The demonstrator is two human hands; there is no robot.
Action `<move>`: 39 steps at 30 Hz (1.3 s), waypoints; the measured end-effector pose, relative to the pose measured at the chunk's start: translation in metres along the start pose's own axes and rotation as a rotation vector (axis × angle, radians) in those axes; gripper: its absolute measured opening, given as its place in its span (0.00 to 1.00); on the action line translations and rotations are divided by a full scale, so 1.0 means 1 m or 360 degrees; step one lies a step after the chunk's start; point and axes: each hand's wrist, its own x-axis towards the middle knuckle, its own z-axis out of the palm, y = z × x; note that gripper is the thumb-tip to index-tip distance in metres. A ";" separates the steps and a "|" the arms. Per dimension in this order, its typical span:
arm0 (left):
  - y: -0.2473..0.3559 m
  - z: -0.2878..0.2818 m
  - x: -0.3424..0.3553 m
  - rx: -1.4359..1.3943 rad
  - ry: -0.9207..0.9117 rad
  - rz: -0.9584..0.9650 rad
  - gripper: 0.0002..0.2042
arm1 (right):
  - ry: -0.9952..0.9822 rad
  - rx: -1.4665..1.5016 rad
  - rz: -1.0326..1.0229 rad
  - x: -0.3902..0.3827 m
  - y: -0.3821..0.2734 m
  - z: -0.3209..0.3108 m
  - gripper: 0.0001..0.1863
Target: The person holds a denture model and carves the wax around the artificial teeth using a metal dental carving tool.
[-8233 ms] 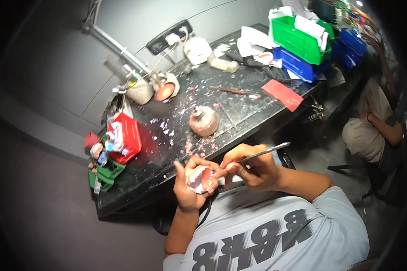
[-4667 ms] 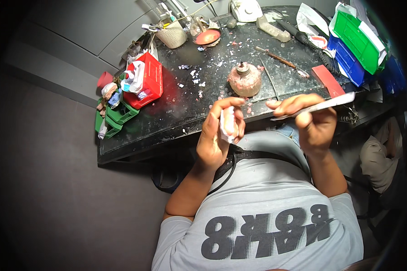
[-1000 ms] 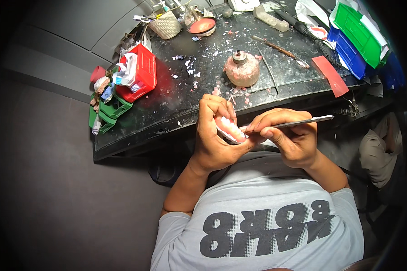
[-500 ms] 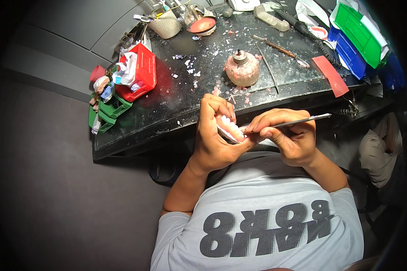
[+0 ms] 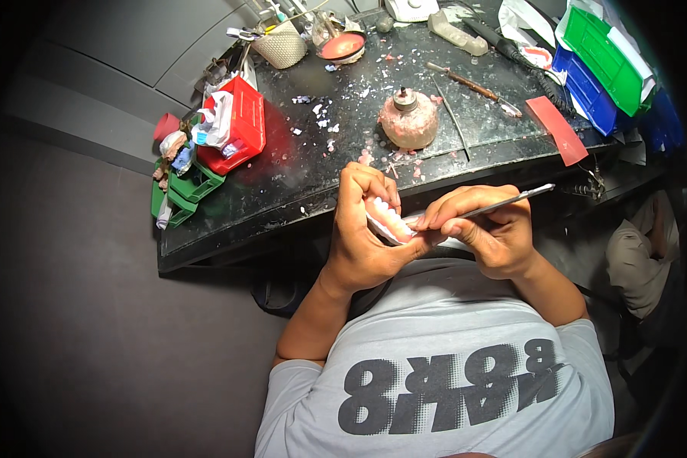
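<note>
My left hand (image 5: 361,237) is closed around a denture model (image 5: 390,221) with white teeth set in pink wax on a white base. The model is held just off the bench's front edge, its tooth row turned toward my right hand. A slim metal carving tool (image 5: 504,202) is pinched in my right hand (image 5: 490,233), its shaft slanting up to the right. The working tip meets the near end of the tooth row; fingers partly hide it, so I cannot tell whether it touches. Fingers of both hands meet beside the model.
On the black bench (image 5: 313,164) stands a wax-spattered spirit burner (image 5: 408,120). Behind it lie a thin metal rod (image 5: 452,114), a wooden-handled tool (image 5: 473,85) and a pink wax sheet (image 5: 557,130). A red bin (image 5: 246,126) stands left; green (image 5: 607,57) and blue bins (image 5: 584,88) stand right.
The carving tool's far end has tipped slightly, shifting a little up and left. The left hand and the model have hardly moved.
</note>
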 end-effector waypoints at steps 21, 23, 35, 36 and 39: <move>0.064 0.006 0.005 0.0791 -0.0149 0.0584 0.56 | 0.0345 0.0079 0.0059 -0.001 -0.045 0.002 0.08; 0.062 0.006 0.008 0.0877 -0.0164 0.0666 0.57 | 0.0214 -0.0205 0.0043 -0.001 -0.044 0.004 0.06; 0.041 0.010 0.002 0.0770 -0.0021 0.0373 0.58 | 0.0484 -0.0058 0.0103 -0.004 -0.026 0.027 0.20; 0.044 0.004 0.000 0.0586 -0.0202 0.0218 0.59 | 0.0531 0.0025 0.0075 -0.003 -0.024 0.025 0.21; 0.056 0.012 -0.005 -0.0882 -0.0057 -0.0738 0.57 | 0.0567 0.0103 0.0004 -0.004 -0.017 0.024 0.21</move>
